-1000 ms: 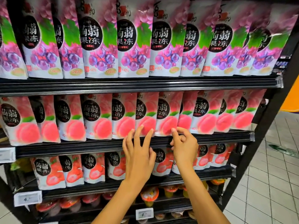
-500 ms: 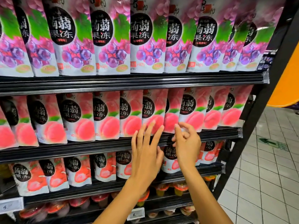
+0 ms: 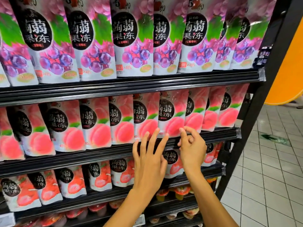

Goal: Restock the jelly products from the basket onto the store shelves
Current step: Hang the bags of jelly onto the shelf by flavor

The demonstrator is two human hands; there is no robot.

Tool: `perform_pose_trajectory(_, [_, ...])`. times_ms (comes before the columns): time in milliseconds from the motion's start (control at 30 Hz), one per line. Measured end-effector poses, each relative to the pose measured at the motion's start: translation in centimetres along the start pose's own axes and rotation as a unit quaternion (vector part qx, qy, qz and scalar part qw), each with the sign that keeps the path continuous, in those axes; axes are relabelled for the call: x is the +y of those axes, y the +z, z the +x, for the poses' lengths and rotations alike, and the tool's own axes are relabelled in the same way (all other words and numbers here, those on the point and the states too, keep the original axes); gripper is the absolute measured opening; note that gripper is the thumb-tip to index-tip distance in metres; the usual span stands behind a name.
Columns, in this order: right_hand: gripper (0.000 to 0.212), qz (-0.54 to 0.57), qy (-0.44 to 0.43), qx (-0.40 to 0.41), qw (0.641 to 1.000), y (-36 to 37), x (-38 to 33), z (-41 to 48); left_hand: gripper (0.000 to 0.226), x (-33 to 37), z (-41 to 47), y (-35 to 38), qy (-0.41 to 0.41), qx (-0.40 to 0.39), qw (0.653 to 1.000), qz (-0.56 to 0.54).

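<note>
The peach jelly pouch (image 3: 172,115) you are dealing with stands upright on the middle shelf (image 3: 82,158). It is right of centre in a peach row (image 3: 98,125) that runs the whole width with no gap showing. Your left hand (image 3: 148,159) is spread flat, fingers straight and apart. Its tips reach the lower edge of the pouch just left of that one, and it holds nothing. Your right hand (image 3: 191,148) is half curled, with its fingertips (image 3: 181,129) at the bottom edge of the pouch; whether they pinch that edge or only touch it, I cannot tell. Neither hand carries a fresh pouch. The basket is out of view, so you cannot read here how much stock is left to go up.

From this, you seem to be at the tidying stage for this shelf. The peach facings look full, and what is left is to square them up.

Above, the grape pouches (image 3: 129,43) fill the top shelf edge to edge. Below, the red-fruit pouches (image 3: 72,181) also look well stocked. Jelly cups (image 3: 180,191) sit on the shelf under them, partly hidden by your arms. At the right lie the tiled floor (image 3: 270,177) and an orange panel (image 3: 288,63).
</note>
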State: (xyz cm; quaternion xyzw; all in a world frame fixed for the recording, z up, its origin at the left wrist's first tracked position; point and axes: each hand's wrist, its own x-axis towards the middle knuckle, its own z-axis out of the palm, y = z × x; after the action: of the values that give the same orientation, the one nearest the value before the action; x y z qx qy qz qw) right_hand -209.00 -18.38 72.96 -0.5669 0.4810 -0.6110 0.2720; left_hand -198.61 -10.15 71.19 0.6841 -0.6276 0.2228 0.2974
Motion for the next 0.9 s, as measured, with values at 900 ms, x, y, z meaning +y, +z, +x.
perform_pose_trajectory(900, [0.011,-0.02,0.059,-0.018,0.998,-4.7,0.4,3.8,0.074,4.5,3.0,1.0,0.047,0.006,0.998,-0.051])
